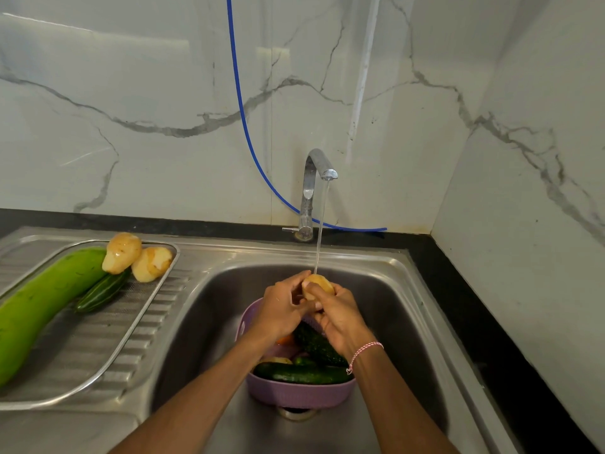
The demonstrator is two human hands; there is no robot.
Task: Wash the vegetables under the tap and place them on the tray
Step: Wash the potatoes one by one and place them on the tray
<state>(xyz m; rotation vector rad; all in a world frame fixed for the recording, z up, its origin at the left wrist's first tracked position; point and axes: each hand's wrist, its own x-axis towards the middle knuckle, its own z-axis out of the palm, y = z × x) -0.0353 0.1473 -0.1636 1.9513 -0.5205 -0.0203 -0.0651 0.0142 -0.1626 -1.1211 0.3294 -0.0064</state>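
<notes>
Head view: left grip (281,309) and right grip (340,319) both curl round one potato (319,285) under the running tap (311,191), above a purple basket (294,393) of what seem cucumbers (301,373).

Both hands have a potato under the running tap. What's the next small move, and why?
Probably turn the potato a little between the hands so the stream reaches its other sides. The left hand and right hand both grip it directly under the tap, and the water lands on its top.
</notes>
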